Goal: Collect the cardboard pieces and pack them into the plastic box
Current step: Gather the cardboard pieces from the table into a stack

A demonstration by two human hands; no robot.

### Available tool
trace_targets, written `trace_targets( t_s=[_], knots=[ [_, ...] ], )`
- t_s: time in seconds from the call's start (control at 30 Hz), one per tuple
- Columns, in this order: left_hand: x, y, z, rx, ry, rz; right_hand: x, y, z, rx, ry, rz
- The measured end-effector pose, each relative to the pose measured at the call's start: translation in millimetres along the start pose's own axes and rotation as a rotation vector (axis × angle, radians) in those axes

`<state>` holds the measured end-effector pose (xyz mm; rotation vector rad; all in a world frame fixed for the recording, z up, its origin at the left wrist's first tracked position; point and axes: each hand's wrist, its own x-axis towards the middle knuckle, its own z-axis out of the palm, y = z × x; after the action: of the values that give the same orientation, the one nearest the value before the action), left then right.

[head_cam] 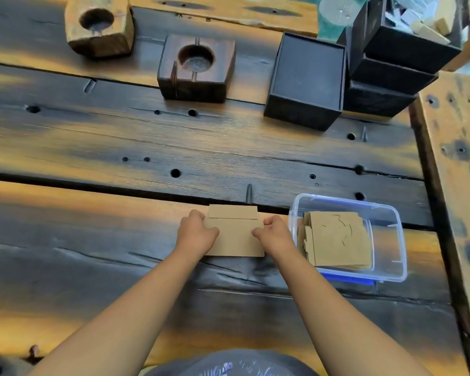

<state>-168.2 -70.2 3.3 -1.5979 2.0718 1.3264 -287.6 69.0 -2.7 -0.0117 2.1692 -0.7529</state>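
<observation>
A flat brown cardboard piece (235, 234) lies on the wooden table in front of me. My left hand (196, 233) grips its left edge and my right hand (276, 234) grips its right edge, fingers curled onto it. Just to the right stands the clear plastic box (391, 240) with a blue base. Inside it lies a stack of cardboard pieces (337, 240), the top one marked with curved cuts.
Behind, on the table, stand a light wooden block with a round hole (99, 25), a dark wooden block with a round hole (197, 69) and an open black box (307, 80). Stacked black boxes (391, 66) holding wood bits sit far right. A raised plank (456, 185) borders the right side.
</observation>
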Motion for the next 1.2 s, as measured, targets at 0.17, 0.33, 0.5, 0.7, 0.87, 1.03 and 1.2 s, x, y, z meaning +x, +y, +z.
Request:
trace_targets(
  t_s=[0.17, 0.33, 0.5, 0.7, 0.87, 1.03, 1.2],
  knots=[
    [-22, 19, -13, -0.018, 0.077, 0.092, -19, 2, -9, 0.080, 0.028, -0.031],
    [-50, 35, -19, -0.015, 0.120, 0.181, -44, 3, -26, 0.096, 0.136, -0.107],
    [-76, 52, -1, -0.063, 0.106, 0.223, -60, 16, -60, 0.142, 0.193, -0.151],
    [-101, 88, 52, -0.081, 0.044, 0.274, -60, 51, -121, 0.163, 0.260, -0.140],
    [-118, 119, 99, -0.076, -0.005, 0.271, -48, 85, -166, 0.198, 0.270, -0.109],
    [-126, 140, 135, -0.029, 0.007, 0.248, -32, 104, -198, 0.175, 0.254, -0.101],
    [-124, 155, 162, 0.068, 0.044, 0.201, -11, 112, -212, 0.128, 0.222, -0.108]
  ],
)
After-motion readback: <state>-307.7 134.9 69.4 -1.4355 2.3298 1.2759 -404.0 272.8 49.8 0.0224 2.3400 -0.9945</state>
